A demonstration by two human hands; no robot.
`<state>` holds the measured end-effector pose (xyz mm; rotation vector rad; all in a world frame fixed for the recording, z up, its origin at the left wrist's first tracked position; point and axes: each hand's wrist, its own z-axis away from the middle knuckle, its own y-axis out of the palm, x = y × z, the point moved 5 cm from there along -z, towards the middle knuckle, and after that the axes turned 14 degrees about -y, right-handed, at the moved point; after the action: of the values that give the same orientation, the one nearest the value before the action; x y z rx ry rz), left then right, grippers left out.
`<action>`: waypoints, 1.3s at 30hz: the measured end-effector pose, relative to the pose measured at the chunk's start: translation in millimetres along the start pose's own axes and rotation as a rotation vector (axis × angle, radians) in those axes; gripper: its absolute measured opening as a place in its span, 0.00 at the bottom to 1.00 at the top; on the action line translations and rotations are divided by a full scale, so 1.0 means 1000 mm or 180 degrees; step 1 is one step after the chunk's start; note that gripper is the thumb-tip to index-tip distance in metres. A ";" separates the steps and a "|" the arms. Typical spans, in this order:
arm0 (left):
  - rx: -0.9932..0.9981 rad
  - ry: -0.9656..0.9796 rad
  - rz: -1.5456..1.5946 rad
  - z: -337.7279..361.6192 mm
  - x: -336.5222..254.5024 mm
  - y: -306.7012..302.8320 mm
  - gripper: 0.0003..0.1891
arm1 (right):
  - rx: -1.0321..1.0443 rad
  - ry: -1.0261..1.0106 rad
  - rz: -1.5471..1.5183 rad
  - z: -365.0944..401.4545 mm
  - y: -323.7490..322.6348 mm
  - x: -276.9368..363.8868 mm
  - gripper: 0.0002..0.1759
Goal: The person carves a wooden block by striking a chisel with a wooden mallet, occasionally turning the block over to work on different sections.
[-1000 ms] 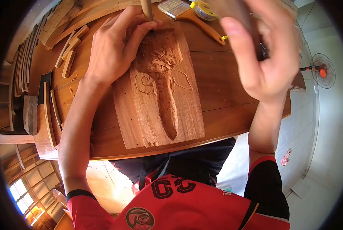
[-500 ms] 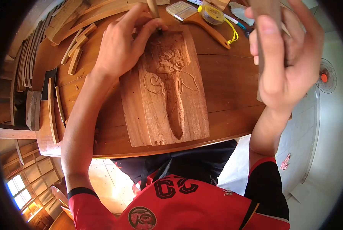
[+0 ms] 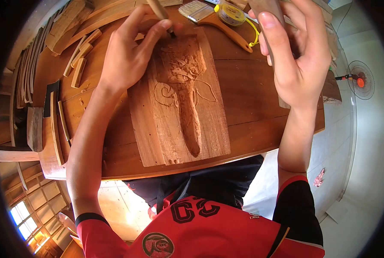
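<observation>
My left hand (image 3: 125, 51) is closed around a chisel (image 3: 159, 9) with a pale wooden handle, its dark tip down at the far end of the carved wooden board (image 3: 211, 129). The board has a deep recess strewn with shavings, a long narrow groove running toward me, and outlined curl and leaf shapes. My right hand (image 3: 301, 64) is raised over the right side of the table, gripping a long brown wooden bar (image 3: 267, 7) with the thumb along it. The bar's far end runs out of view.
Beyond the board lie a paint brush (image 3: 217, 23) and a yellow tape measure (image 3: 230, 15). Small wood strips (image 3: 79, 71) and a dark flat sheet (image 3: 51, 96) rest on the table (image 3: 260, 129) at left. A fan (image 3: 361, 81) stands at far right.
My right hand and the wooden bar have moved left and slightly up, closer to the chisel. The chisel leans more to the left. The whole view has shifted a little.
</observation>
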<state>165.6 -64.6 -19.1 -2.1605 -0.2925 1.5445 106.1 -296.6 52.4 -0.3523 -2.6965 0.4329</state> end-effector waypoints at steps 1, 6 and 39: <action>0.0007 0.0000 -0.0088 0.000 -0.001 0.002 0.11 | 0.0085 -0.0097 0.0109 -0.006 0.000 0.007 0.26; -0.0280 0.0181 -0.0723 0.006 -0.011 0.002 0.10 | 0.0487 -0.1503 0.0936 -0.005 -0.004 0.008 0.28; -0.0501 0.0497 -0.1344 0.000 -0.021 0.004 0.08 | 0.0744 -0.0245 0.1385 -0.011 0.006 0.027 0.23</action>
<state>158.2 -77.2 -3.4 -2.1429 -0.7834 1.1429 87.5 -280.0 68.8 -0.8719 -2.5937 0.8910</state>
